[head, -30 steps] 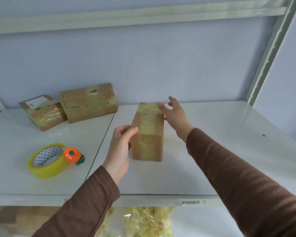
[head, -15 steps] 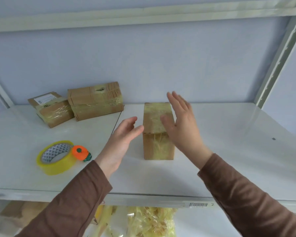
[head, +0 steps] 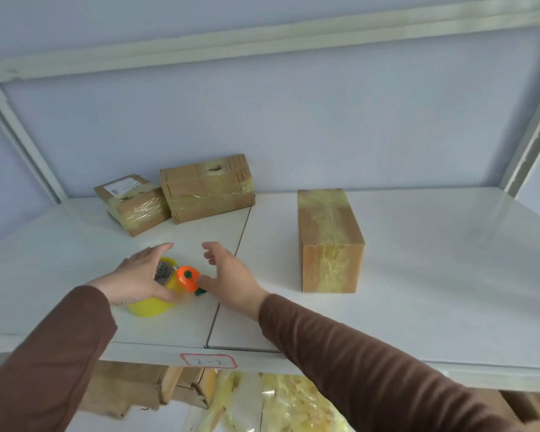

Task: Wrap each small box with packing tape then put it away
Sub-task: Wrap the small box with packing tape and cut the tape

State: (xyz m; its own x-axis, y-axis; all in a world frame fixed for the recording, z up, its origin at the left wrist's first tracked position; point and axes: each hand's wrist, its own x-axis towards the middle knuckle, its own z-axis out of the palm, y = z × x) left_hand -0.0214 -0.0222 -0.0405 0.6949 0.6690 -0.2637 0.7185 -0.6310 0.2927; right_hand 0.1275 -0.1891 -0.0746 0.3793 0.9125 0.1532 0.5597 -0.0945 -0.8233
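On shelf (head: 418, 275): three taped boxes (head: 329, 241), one tape roll (head: 152, 304); both hands (head: 138, 279) spread, ungripping.

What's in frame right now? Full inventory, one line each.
tall taped box: 1, brown cardboard with yellowish tape, standing alone on the right shelf panel
wide taped box: 1, brown with tape, back of shelf by the wall
labelled taped box: 1, brown with a white label, back left, touching the wide box
tape roll: 1, yellow, front left of shelf, partly under the left hand
tape cutter: 1, orange with green tip, on the roll
shelf: 1, white, two panels, frame above
shelf tag: 1, white with red border, front edge
bags and boxes below: several, yellowish and brown, lower shelf
left hand: 1, over the roll, grip unclear
right hand: 1, open, thumb at the cutter
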